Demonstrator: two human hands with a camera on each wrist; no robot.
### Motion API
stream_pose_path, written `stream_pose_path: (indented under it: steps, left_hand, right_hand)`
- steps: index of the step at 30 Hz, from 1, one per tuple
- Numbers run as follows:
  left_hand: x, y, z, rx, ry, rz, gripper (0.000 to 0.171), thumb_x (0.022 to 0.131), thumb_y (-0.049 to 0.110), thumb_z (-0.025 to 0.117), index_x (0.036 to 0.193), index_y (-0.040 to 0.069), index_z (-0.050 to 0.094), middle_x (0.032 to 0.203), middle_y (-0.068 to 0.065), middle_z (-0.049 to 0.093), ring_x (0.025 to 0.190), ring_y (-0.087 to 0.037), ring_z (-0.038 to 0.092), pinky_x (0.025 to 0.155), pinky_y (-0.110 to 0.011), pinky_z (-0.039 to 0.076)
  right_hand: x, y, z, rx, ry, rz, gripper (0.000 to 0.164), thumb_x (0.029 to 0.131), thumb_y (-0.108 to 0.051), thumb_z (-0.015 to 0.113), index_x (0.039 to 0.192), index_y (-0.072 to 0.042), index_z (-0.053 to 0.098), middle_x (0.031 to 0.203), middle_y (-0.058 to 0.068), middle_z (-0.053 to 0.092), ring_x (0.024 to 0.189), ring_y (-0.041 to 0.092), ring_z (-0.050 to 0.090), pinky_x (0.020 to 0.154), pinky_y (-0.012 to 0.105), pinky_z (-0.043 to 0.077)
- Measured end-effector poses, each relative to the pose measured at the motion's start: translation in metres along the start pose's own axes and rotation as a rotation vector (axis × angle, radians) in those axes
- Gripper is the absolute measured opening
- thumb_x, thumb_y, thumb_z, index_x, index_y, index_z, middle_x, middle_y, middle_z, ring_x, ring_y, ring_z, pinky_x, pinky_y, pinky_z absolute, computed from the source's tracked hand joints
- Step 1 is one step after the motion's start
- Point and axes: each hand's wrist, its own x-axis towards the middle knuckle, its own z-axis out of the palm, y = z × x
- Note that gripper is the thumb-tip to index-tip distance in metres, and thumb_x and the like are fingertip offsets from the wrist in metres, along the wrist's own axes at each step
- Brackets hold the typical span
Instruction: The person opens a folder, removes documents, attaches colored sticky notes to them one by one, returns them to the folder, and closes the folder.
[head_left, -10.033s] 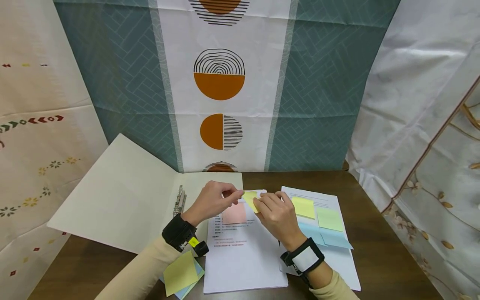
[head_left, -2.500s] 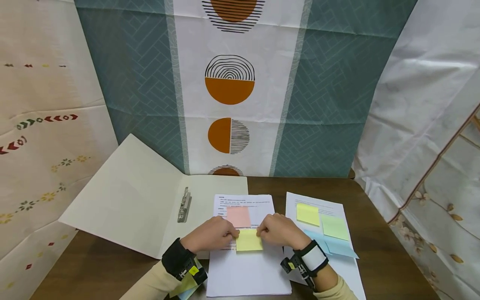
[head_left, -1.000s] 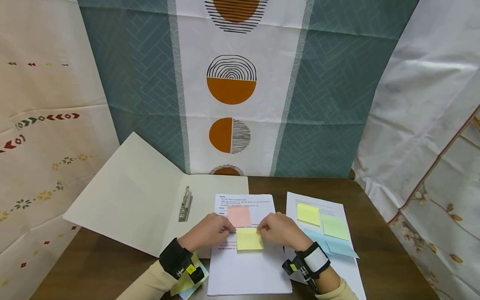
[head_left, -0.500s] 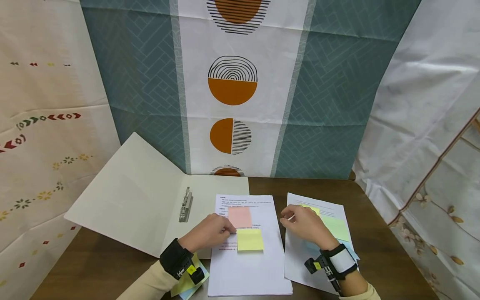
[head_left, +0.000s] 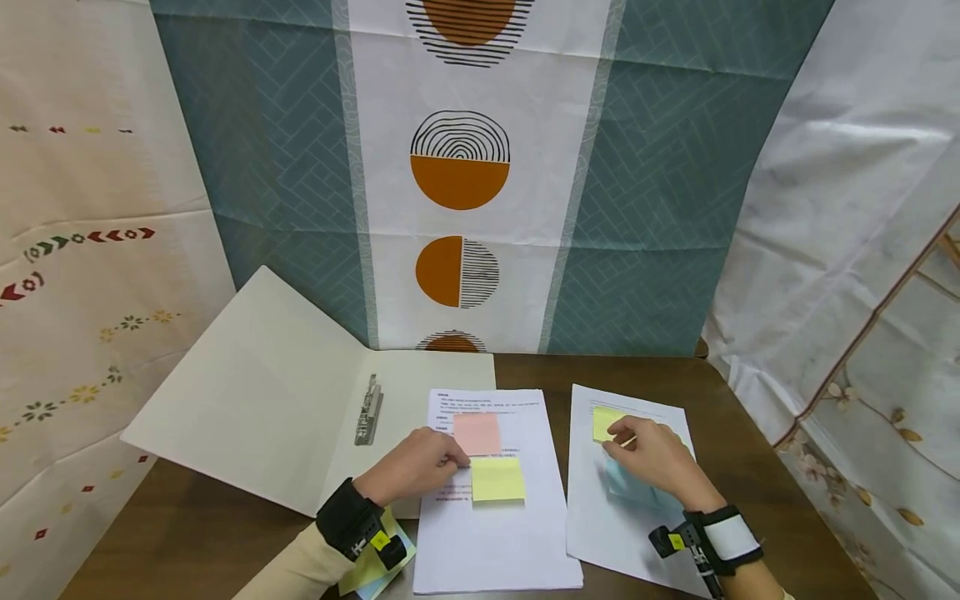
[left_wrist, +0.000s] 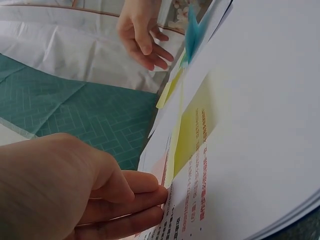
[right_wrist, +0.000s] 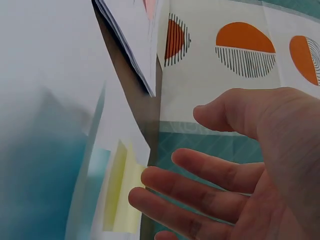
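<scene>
A yellow sticky note [head_left: 498,480] lies on the middle paper stack [head_left: 495,550], just below a pink sticky note [head_left: 477,434]. My left hand [head_left: 417,463] rests on the printed page, fingertips at the yellow note's left edge; in the left wrist view its fingers extend loosely, pinching nothing. Over the right-hand sheet [head_left: 607,533] hovers my right hand [head_left: 654,454], fingers spread and holding nothing in the right wrist view. Below it lie a yellow sticky note [head_left: 604,423] and a blue sticky note [head_left: 628,485], partly covered. A green note there is mostly hidden by the hand.
An open folder [head_left: 255,400] with a metal clip [head_left: 367,412] stands at the left, partly under the middle stack. Loose yellow and blue sticky notes [head_left: 369,575] lie beside my left wrist. The brown table [head_left: 202,533] ends against hanging cloths.
Ten seconds ago my hands held the yellow note in the air; now it lies on the stack. My right hand has left it and moved right over the other sheet. The left hand stays nearly still.
</scene>
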Motion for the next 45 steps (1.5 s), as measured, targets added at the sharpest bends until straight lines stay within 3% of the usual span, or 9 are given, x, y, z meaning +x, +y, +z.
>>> stream_pose_path:
  steps: [5,11,16,21,31,45]
  left_hand:
    - [0.001,0.000,0.000,-0.002,0.000,0.005,0.026,0.101,0.000,0.067,0.114,0.005,0.089,0.113,-0.008,0.088,0.089,-0.011,0.066,0.074,-0.022,0.045]
    - [0.002,-0.001,0.000,0.007,0.005,0.005,0.027,0.102,0.001,0.067,0.115,0.006,0.089,0.113,-0.007,0.088,0.089,-0.010,0.066,0.074,-0.022,0.047]
    - [0.001,0.000,-0.002,0.004,0.011,0.017,0.027,0.101,0.000,0.066,0.114,0.004,0.089,0.113,-0.009,0.088,0.088,-0.010,0.067,0.073,-0.022,0.046]
    - [-0.001,0.000,-0.002,0.005,0.014,0.013,0.027,0.099,-0.002,0.067,0.113,0.005,0.089,0.111,-0.008,0.088,0.088,-0.010,0.067,0.073,-0.023,0.046]
    - [0.000,-0.002,0.001,0.001,0.007,0.005,0.028,0.100,-0.001,0.066,0.113,0.005,0.089,0.112,-0.008,0.088,0.087,-0.009,0.065,0.071,-0.021,0.044]
    - [0.000,-0.003,0.001,0.017,0.005,-0.010,0.027,0.101,0.001,0.067,0.115,0.006,0.089,0.114,-0.007,0.088,0.090,-0.010,0.067,0.074,-0.022,0.046]
  right_hand:
    - [0.001,0.006,-0.002,-0.010,0.002,0.059,0.040,0.102,-0.031,0.078,0.127,0.001,0.077,0.113,0.014,0.084,0.100,0.030,0.081,0.074,0.038,0.059]
    - [0.003,0.023,-0.012,-0.057,0.012,0.172,0.065,0.101,-0.048,0.078,0.137,0.006,0.070,0.128,0.029,0.078,0.107,0.040,0.077,0.076,0.044,0.057]
    - [0.004,0.041,-0.022,-0.112,0.020,0.262,0.092,0.096,-0.063,0.078,0.146,0.012,0.060,0.140,0.041,0.064,0.106,0.047,0.070,0.073,0.051,0.058]
    - [0.003,0.061,-0.026,-0.158,0.005,0.314,0.109,0.094,-0.069,0.078,0.148,0.020,0.046,0.137,0.050,0.051,0.108,0.055,0.062,0.078,0.058,0.056]
    - [-0.003,0.086,-0.032,-0.157,-0.099,0.392,0.106,0.093,-0.077,0.072,0.122,0.022,0.046,0.108,0.041,0.051,0.090,0.042,0.055,0.072,0.047,0.049]
    - [-0.001,0.089,-0.024,-0.196,-0.192,0.465,0.122,0.089,-0.082,0.074,0.135,0.028,0.045,0.115,0.043,0.058,0.095,0.045,0.061,0.078,0.055,0.056]
